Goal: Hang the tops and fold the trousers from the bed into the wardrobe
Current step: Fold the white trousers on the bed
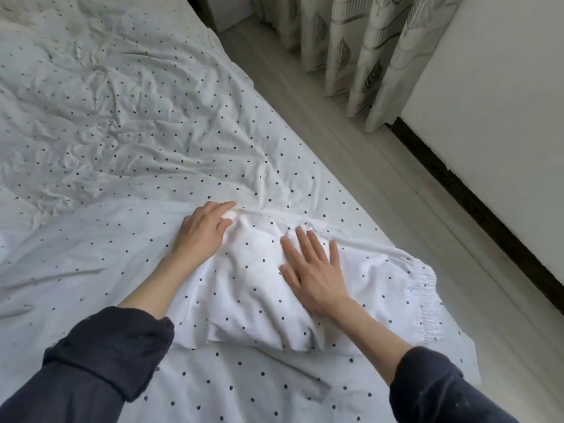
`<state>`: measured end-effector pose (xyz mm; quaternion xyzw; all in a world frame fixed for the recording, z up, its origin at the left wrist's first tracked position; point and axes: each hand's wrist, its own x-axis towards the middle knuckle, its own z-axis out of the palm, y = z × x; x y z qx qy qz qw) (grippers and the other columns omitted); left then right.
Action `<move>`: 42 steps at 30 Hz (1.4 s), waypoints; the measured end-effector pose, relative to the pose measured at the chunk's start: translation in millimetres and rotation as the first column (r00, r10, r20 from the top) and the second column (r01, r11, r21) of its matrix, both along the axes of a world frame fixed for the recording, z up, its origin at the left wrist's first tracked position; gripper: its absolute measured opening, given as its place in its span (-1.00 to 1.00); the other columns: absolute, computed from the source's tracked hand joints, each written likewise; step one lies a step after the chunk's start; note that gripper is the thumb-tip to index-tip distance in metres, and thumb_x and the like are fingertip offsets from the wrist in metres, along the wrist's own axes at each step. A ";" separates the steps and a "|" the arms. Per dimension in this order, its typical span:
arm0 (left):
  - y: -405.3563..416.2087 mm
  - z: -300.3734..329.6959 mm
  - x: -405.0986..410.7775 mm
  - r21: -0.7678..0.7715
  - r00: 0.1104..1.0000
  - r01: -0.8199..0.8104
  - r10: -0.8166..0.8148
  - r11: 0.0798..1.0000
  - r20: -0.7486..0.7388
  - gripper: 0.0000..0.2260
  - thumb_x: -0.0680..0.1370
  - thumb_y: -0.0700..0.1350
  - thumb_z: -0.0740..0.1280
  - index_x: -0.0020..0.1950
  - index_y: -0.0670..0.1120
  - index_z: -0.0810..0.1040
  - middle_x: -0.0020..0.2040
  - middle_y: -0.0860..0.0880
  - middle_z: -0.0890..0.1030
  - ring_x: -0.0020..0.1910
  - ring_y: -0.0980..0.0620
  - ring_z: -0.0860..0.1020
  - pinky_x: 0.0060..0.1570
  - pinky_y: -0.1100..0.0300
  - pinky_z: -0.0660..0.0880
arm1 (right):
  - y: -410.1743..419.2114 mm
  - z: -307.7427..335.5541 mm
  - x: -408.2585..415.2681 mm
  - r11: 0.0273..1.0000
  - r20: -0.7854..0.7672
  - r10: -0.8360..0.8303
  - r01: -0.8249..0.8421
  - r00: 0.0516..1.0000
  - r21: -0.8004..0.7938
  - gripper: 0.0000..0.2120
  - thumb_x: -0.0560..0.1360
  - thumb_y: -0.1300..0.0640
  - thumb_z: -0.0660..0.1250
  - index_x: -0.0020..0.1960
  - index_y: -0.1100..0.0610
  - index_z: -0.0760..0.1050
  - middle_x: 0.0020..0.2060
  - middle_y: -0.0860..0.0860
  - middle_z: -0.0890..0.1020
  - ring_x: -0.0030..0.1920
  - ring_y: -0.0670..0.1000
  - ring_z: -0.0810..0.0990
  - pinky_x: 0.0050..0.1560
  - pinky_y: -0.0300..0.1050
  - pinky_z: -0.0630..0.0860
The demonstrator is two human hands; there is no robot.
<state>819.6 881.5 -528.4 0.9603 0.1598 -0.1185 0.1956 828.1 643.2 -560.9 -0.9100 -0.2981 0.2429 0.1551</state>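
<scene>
While the right hand [314, 270] lies flat, fingers spread, on the folded dotted trousers [274, 288] at the bed [91, 117] edge, left hand [204, 230] pinches the far fold. Risk: same print as sheet, so grabbing sheet too; loose fold may spill on lifting.

Count: two hands, left hand [205, 228] and right hand [314, 270]; one pair of folded dotted trousers [253, 288]; one bed [106, 117]; one curtain [360, 50].

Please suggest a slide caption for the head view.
Right hand flat on folded dotted trousers on the bed; left hand grips their edge.
</scene>
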 end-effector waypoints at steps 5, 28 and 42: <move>45.8 21.9 -62.4 0.142 0.991 -0.114 0.122 0.983 -0.049 -0.61 0.57 -0.19 0.24 0.40 -0.02 0.39 0.29 -0.08 0.44 0.23 -0.14 0.42 0.20 -0.01 0.31 | 25.7 11.5 6.7 0.971 -0.119 -0.203 0.216 0.972 0.099 -0.53 0.59 -0.18 -0.05 0.43 -0.05 0.23 0.51 -0.01 0.11 0.52 0.00 -0.02 0.45 0.17 -0.14; 122.3 22.5 -316.2 0.351 0.957 -0.247 0.171 0.903 0.234 -0.47 0.19 -0.32 0.49 0.11 -0.12 0.42 0.27 -0.14 0.44 0.21 -0.11 0.41 0.16 0.03 0.35 | 248.2 25.6 -115.7 0.750 0.455 0.558 -0.656 0.694 0.082 -0.40 0.24 0.10 0.56 0.24 0.01 0.45 0.21 0.14 0.55 0.21 0.16 0.54 0.18 0.31 0.39; 276.0 128.9 -270.1 0.587 0.832 -0.543 0.478 0.600 0.281 -0.70 0.40 -0.42 0.25 0.06 -0.20 0.60 -0.06 -0.21 0.61 -0.07 -0.19 0.55 -0.03 0.01 0.30 | 334.2 89.7 -80.9 0.926 0.248 0.138 -0.214 0.959 0.310 -0.79 0.57 0.20 0.14 -0.13 0.22 0.51 -0.25 0.12 0.61 -0.27 0.23 0.52 -0.32 -0.11 0.25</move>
